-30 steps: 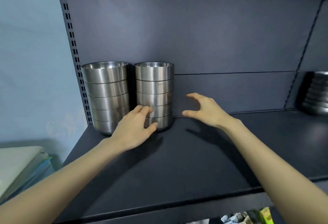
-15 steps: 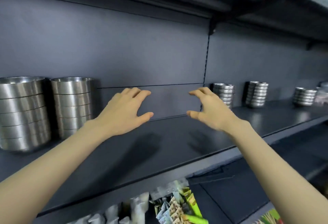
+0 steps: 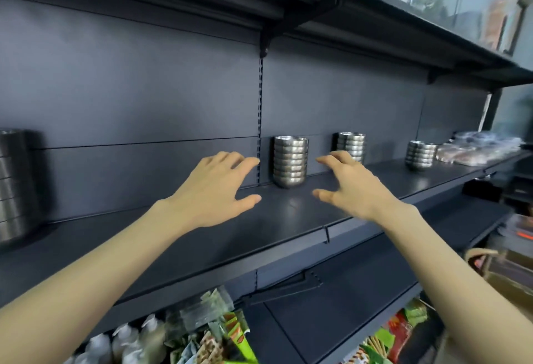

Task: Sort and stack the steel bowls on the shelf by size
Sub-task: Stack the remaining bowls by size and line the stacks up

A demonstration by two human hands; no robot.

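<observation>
No text, brand, number or sign can be read; the print on the coloured packets [image 3: 227, 332] below the left hand [image 3: 213, 190] is too blurred to make out, as is any on the wrapped goods [image 3: 478, 148] far beyond the right hand [image 3: 354, 187]

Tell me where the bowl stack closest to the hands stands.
Head view, centre: the bowl stack stands on the shelf, just right of the slotted upright, beyond the gap between the left hand and right hand.

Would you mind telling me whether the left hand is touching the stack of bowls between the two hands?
Apart. The head view shows a strip of dark back panel between the left hand and the stack of bowls.
</observation>
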